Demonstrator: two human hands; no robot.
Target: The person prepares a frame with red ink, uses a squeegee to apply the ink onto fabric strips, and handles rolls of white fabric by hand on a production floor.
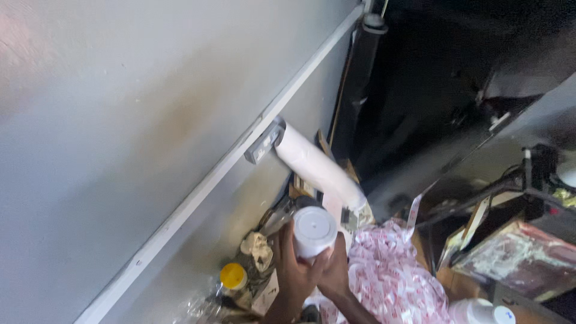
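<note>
Both my hands are wrapped around a white round container [314, 231] with a flat white lid, held up in front of the grey wall. My left hand [294, 270] grips its left side and underside. My right hand [333, 270] holds its right side from below. Just behind the container a long white paper roll [318, 165] leans against the wall next to a wall socket [264, 143]. Under my hands lies a white plastic sheet with a red print [390, 276].
A white conduit strip [228, 162] runs diagonally along the grey wall. A clear bottle with a yellow cap [233, 277] and crumpled paper [258, 247] lie low by the wall. A dark rolled mat [360, 78], a black panel and stained boards [516, 258] crowd the right.
</note>
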